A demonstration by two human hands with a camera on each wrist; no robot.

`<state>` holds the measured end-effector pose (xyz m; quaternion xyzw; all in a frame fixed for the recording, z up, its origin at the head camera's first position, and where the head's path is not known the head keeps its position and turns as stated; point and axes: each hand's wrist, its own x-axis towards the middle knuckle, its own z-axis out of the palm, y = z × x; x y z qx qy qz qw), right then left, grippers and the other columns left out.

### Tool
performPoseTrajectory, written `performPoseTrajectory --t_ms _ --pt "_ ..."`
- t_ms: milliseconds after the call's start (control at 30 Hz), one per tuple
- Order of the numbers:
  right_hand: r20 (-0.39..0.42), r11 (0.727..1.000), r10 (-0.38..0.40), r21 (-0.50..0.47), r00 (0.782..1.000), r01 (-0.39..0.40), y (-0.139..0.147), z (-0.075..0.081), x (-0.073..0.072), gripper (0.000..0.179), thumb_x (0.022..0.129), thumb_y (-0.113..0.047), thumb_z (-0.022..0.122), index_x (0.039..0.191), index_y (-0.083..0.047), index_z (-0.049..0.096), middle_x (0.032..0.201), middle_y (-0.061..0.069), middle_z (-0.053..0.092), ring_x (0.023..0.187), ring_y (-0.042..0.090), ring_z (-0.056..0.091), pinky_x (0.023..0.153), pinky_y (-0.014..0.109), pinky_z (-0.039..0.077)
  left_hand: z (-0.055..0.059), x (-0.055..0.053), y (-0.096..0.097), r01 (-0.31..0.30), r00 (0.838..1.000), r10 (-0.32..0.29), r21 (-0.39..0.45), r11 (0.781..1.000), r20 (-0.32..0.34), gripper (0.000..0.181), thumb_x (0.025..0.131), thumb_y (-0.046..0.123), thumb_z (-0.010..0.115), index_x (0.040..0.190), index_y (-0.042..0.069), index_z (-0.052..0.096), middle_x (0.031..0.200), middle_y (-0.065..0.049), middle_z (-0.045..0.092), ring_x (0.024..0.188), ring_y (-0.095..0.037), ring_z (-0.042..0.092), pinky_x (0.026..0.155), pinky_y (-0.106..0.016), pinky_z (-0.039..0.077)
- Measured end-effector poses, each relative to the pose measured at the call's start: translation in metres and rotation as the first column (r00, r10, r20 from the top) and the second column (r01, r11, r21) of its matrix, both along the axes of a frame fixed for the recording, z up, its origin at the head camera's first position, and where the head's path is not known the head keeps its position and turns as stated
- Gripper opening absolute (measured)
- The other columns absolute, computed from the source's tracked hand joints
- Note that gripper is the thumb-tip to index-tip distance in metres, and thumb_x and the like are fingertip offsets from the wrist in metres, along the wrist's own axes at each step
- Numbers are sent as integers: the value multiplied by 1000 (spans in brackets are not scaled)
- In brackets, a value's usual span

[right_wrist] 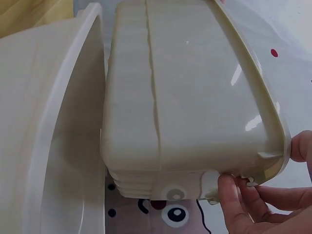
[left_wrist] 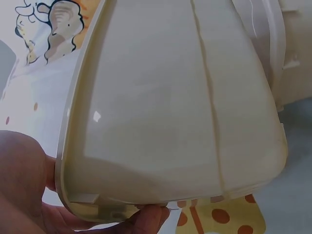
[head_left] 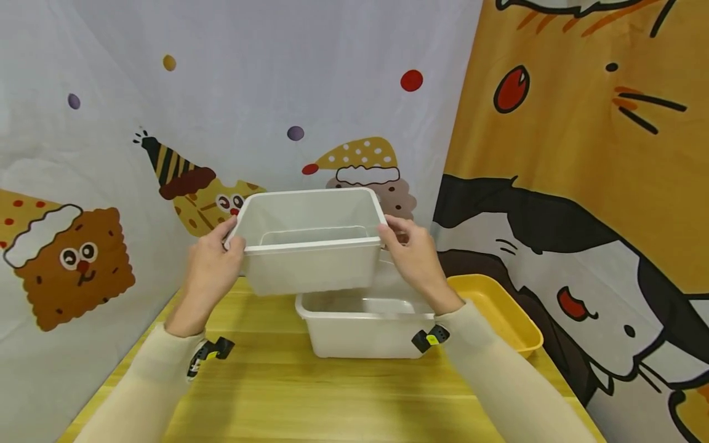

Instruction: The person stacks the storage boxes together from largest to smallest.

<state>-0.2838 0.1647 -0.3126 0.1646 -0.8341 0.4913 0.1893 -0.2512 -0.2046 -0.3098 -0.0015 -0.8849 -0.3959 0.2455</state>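
Note:
A white plastic bin [head_left: 312, 267] is held up between both hands, its open top tipped toward me. My left hand [head_left: 213, 261] grips the rim at the left end, thumb on the near side. At the opposite end my right hand [head_left: 415, 255] pinches the rim between thumb and fingers. Below and slightly right stands a second white bin [head_left: 368, 335] on the table, partly covered by the raised one in the head view. In the right wrist view, the raised bin [right_wrist: 204, 87] shows its outer wall beside the lower bin's wall [right_wrist: 29, 122].
A yellow tray [head_left: 498, 314] lies right of the lower bin, partly behind my right forearm. The wooden table [head_left: 310, 400] extends toward me. Printed cloth [head_left: 354, 55] hangs behind the table and along both sides.

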Motion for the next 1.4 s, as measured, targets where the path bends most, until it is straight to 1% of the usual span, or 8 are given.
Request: performPoseTrajectory --t_ms 133,267,433,533,733,1033,1233,1400 --pt "3 1000 -7 1 1000 7 9 -1 0 51 120 -35 66 161 -4 69 148 21 77 120 38 82 106 49 71 -1 0 7 32 999 -32 14 999 10 62 116 27 50 175 7 54 144 -36 76 91 -41 75 57 -32 50" --pt "7 1000 -19 2 1000 19 17 -4 1 53 121 -37 65 163 -5 67 151 21 76 122 39 82 109 54 69 0 0 13 60 998 -60 20 998 13 62 117 28 50 175 6 53 155 -34 72 108 -44 78 66 -31 55" --pt "25 999 -44 6 999 44 26 -8 5 53 122 -37 63 164 -6 66 153 21 76 123 40 82 113 59 67 -2 -2 21 88 996 -89 37 995 10 62 117 28 51 175 8 53 154 -32 73 91 -38 76 58 -31 52" --pt "20 998 -61 6 998 61 33 -11 6 53 122 -38 63 164 -6 67 150 22 78 120 40 83 108 45 69 -5 -5 26 100 995 -101 37 994 13 62 117 28 51 175 8 53 145 -32 78 78 -31 69 57 -32 49" --pt "24 996 -90 6 996 90 45 -15 7 52 122 -40 63 163 -8 69 146 22 80 117 38 82 90 11 58 -8 -8 36 105 994 -105 34 994 3 61 115 26 52 173 6 55 125 -32 82 77 -30 67 59 -30 50" --pt "18 993 -120 4 993 120 60 -14 15 51 122 -37 61 163 -7 68 150 24 77 121 42 80 90 4 54 -8 -9 48 145 989 -145 49 988 10 62 116 28 53 174 5 54 130 -29 83 70 -25 63 57 -29 50" --pt "16 992 -128 12 992 128 69 -15 20 53 122 -41 60 164 -9 68 148 23 79 120 43 80 92 4 54 -10 -11 55 177 984 -178 55 983 11 62 117 30 52 174 5 53 148 -28 78 95 -34 74 70 -33 56" --pt "38 993 -121 10 992 121 78 -14 25 55 122 -42 60 166 -8 66 152 23 77 123 39 79 93 4 55 -10 -11 63 198 980 -198 69 978 3 62 117 29 55 174 3 53 145 -29 79 101 -37 77 67 -30 57"
